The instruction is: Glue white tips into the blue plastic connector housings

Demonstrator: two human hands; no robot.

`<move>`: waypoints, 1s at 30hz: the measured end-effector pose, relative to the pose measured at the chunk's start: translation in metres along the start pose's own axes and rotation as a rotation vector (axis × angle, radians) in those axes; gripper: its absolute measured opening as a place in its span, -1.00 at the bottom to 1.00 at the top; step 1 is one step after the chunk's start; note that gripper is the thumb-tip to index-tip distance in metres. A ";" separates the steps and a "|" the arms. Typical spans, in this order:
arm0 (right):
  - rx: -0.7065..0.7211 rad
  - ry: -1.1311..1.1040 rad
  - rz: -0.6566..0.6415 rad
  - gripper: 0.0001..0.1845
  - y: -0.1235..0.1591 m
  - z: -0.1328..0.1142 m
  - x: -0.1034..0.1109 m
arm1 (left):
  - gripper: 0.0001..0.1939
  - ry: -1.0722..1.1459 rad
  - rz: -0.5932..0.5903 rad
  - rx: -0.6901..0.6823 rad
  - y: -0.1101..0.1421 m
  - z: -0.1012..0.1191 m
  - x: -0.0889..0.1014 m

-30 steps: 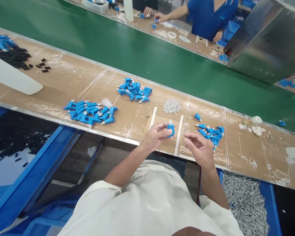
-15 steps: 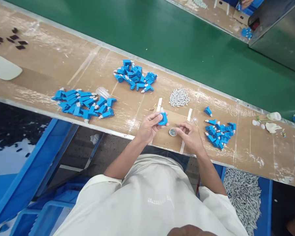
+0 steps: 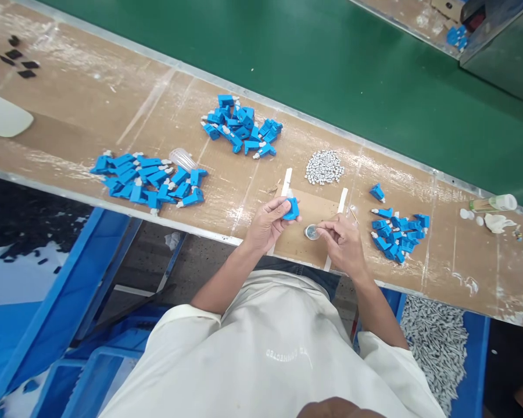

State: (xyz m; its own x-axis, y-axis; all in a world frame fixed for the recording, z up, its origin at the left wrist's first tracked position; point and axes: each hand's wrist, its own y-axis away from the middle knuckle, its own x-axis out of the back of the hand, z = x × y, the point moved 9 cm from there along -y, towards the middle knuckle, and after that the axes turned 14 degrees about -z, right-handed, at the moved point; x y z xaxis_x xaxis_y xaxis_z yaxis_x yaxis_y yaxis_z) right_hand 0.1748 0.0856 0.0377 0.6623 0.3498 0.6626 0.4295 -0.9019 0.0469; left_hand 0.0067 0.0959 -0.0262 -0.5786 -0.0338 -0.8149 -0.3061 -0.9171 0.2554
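Observation:
My left hand [image 3: 267, 223] is closed on a small blue plastic connector [image 3: 292, 208] with a white tip, held just above the brown work board [image 3: 305, 247]. My right hand [image 3: 342, 241] is pinched shut, its fingertips at a small round silvery dish [image 3: 311, 232] on the board; what it pinches is too small to make out. A heap of small white parts [image 3: 325, 167] lies just beyond the board. Blue connectors lie in a pile [image 3: 396, 232] right of my right hand.
Two more piles of blue connectors lie at the left [image 3: 150, 181] and centre [image 3: 242, 129]. A green conveyor belt [image 3: 314, 64] runs behind the bench. A small bottle [image 3: 494, 203] lies at far right. A blue bin of grey parts [image 3: 436, 345] sits below.
My right hand came in from the right and lowered its fingertips to the round dish. The left hand kept hold of the blue connector. The view tilted down.

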 end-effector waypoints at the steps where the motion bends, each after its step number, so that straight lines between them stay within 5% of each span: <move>1: 0.019 0.034 0.044 -0.77 0.002 -0.003 0.002 | -0.72 -0.002 -0.002 -0.003 0.000 -0.001 0.001; 8: 0.025 0.054 0.121 -0.73 0.006 -0.004 -0.003 | -0.73 0.001 -0.007 -0.008 0.001 -0.005 0.003; 15: -0.091 -0.166 0.087 -0.74 0.008 0.013 -0.006 | -0.74 0.014 -0.006 0.008 0.004 -0.005 0.005; 24: -0.268 -0.642 0.196 -0.54 0.011 0.059 0.000 | -0.75 0.007 -0.080 0.106 0.007 -0.017 -0.003; 30: -0.205 -0.697 0.217 -0.59 0.010 0.040 0.019 | -0.64 -0.045 -0.254 0.222 0.010 -0.032 -0.019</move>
State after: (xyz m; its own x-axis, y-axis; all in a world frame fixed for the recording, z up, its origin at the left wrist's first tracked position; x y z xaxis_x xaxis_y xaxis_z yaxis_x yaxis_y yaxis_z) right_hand 0.2163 0.0934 0.0213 0.9830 0.1767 0.0505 0.1673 -0.9741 0.1523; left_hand 0.0392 0.0747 -0.0251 -0.4935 0.2070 -0.8448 -0.5993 -0.7848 0.1579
